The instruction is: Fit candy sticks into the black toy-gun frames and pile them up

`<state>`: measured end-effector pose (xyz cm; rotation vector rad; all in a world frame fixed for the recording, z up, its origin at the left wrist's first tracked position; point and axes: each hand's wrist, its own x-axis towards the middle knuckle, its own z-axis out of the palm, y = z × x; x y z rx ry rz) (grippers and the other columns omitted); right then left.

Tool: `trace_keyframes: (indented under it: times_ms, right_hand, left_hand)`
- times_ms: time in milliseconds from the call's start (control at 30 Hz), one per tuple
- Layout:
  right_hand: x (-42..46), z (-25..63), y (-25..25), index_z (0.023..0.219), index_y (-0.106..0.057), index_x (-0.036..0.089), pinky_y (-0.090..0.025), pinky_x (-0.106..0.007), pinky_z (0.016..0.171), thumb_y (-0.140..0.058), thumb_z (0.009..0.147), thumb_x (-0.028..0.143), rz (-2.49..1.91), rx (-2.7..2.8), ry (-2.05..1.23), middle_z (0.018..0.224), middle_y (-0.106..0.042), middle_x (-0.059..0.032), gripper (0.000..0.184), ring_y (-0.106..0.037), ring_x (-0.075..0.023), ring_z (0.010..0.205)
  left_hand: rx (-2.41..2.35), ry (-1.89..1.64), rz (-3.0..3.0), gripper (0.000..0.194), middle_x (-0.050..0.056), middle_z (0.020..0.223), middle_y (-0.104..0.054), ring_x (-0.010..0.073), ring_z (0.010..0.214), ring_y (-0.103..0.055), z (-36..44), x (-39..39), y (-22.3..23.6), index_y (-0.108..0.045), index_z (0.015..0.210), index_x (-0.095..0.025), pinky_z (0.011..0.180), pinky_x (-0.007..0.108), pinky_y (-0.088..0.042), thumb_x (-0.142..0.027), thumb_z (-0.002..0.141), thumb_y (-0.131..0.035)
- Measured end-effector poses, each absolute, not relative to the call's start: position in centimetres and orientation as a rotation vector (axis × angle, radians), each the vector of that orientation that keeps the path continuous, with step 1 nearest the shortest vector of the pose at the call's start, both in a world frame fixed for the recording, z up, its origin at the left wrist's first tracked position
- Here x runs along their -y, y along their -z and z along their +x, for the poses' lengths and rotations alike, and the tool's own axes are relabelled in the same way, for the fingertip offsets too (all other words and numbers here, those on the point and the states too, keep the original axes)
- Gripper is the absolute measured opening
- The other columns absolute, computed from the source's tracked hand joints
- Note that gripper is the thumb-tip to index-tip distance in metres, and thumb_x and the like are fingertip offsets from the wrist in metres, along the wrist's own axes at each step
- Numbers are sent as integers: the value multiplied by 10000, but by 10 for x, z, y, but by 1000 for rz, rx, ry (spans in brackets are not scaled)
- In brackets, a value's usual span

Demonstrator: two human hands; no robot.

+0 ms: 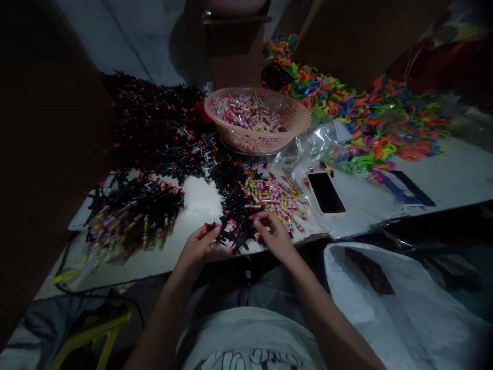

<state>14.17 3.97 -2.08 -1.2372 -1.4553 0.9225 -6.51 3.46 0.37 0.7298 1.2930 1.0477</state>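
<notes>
Over a white table point(202, 198) in dim light, left grip point(197, 250) pinches black piece point(223, 236), right grip point(279, 239) unclear

A white tabletop point(200, 200) runs across the frame. A dark heap of black plastic pieces point(154, 121) with orange tips covers its upper left and spills to the centre. Black pieces with striped tubes point(131, 221) lie at left; a pile of small striped tubes point(275, 198) lies at centre, beside a smartphone point(326, 192). Multicoloured plastic parts point(358, 108) and clear plastic bags point(321, 141) spread over the upper right.
</notes>
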Motion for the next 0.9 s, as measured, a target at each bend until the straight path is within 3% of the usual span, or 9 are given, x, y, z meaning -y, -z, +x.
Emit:
trace_keyframes:
  times_ms: [167, 333, 467, 600, 767, 900]
  right_hand:
    - [-9, 108, 27, 953, -608, 219, -467, -256, 707, -569, 845, 337, -1184, 1335, -1113, 851, -653, -4, 165, -600, -154, 781]
    - [-9, 102, 37, 976, -581, 211, -462, -252, 681, -559, 854, 358, -1211, 1205, -1031, 812, -615, -4, 192, -571, -153, 751]
    - [-13, 113, 40, 1027, -558, 216, -457, -255, 681, -480, 903, 373, -1201, 1261, -1030, 832, -602, -5, 215, -564, -149, 741]
    - [-9, 116, 39, 1100, -545, 223, -453, -264, 730, -430, 928, 332, -1195, 1480, -1021, 885, -598, -11, 233, -567, -153, 800]
    - [-5, 111, 36, 1062, -515, 222, -462, -265, 765, -442, 927, 296, -1163, 1454, -1008, 918, -617, -20, 171, -589, -152, 847]
    - [-6, 110, 35, 1044, -522, 226, -472, -270, 756, -448, 929, 301, -1172, 1398, -1017, 927, -639, -26, 156, -607, -160, 857]
  left_hand:
    - [-1153, -1216, 498, 451, 35, 954, -670, 160, 769, -638, -36, -31, 5, -615, 965, -192, 596, 245, -511, -417, 611, -779]
    - [-1079, -1189, 510, 643, 0, 958, -692, 166, 862, -666, -22, -21, 8, -530, 1096, -259, 722, 274, -534, -217, 537, -846]
    - [-1027, -1218, 497, 473, 61, 933, -717, 196, 900, -674, -28, -24, 6, -617, 958, -158, 812, 298, -527, -235, 549, -842]
    - [-1085, -1228, 484, 445, 71, 898, -732, 187, 767, -698, -34, -26, 4, -619, 959, -157, 733, 304, -553, -333, 601, -815]
    - [-1085, -1245, 537, 535, 38, 834, -739, 181, 768, -695, -34, -23, 4, -608, 980, -170, 694, 279, -550, -238, 513, -859]
    - [-1145, -1182, 608, 489, 62, 848, -740, 180, 718, -682, -35, -21, 9, -651, 970, -154, 594, 251, -522, -287, 541, -843]
